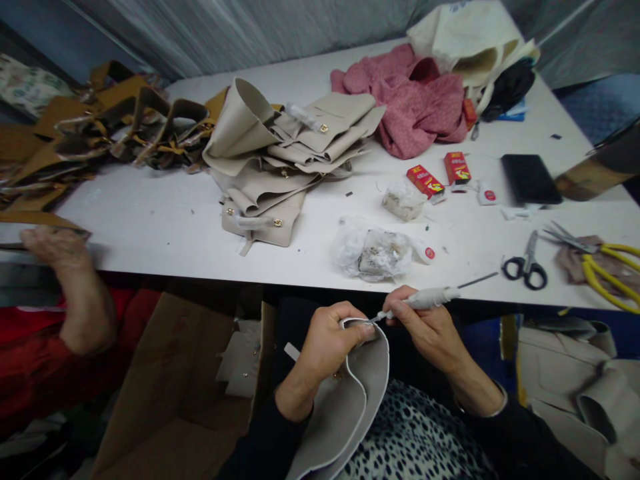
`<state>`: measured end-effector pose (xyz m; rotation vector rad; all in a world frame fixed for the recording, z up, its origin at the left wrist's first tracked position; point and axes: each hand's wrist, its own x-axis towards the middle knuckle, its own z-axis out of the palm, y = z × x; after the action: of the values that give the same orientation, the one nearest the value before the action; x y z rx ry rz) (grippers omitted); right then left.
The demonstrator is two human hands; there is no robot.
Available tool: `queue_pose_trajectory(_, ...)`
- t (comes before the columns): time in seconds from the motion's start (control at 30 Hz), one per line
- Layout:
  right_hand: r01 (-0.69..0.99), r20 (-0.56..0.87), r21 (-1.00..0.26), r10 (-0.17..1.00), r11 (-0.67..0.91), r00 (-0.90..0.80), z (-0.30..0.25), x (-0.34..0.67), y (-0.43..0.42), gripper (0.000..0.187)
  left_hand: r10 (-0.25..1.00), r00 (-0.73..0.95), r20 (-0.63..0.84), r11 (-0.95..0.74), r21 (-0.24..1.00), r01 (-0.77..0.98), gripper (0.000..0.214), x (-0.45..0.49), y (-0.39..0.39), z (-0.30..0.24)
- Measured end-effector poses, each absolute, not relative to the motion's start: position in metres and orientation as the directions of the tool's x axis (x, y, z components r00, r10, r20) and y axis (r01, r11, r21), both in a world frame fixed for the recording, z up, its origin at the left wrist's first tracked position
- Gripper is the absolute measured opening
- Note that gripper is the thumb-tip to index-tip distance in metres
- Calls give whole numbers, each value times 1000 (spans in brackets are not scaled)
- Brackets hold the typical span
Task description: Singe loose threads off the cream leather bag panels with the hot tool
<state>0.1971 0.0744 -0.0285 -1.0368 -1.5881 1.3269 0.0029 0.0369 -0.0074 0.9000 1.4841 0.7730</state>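
My left hand (325,343) pinches the upper edge of a light grey leather bag piece (376,373), which hangs over my lap with its mouth curved open. In my right hand (427,327) is a thin tool with a white wrapped handle (434,298); a dark metal rod sticks out of its far end. The tool's near tip touches the bag's edge right beside my left thumb. Just beyond my hands, on the table, a whitish block (385,253) sits in crumpled clear plastic.
Beige bag pieces (300,153) are piled on the white table (150,227). Black-handled scissors (526,267), yellow-handled scissors (600,263) and red boxes (425,181) lie rightward. A co-worker's hand (57,250) is at left, near brown bags (145,127). A cardboard box (185,373) stands below.
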Motion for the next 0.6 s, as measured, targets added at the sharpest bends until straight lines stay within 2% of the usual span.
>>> queue_pose_trajectory(0.13,-32,66,-998,938,58,-339,-37,195,69,26,887,-11,-463,462,884,67,16,1,38,-6)
queue_pose_trajectory(0.27,-226,38,-974,975,-13,-217,-55,184,57,24,881,-21,-472,472,881,28,19,-3,38,-8)
queue_pose_trajectory(0.33,-263,22,-965,988,-19,-151,-60,181,54,28,881,-29,-473,474,881,12,19,-4,38,-10)
queue_pose_trajectory(0.43,-165,48,-985,999,47,-7,-55,185,62,28,882,-34,-470,471,882,18,20,-8,38,-12)
queue_pose_trajectory(0.53,69,150,-987,983,143,106,-45,195,81,24,887,-11,-462,461,885,58,20,-12,38,-12)
queue_pose_trajectory(0.6,197,236,-957,966,211,108,-41,199,95,21,889,-6,-458,457,886,72,20,-15,38,-13)
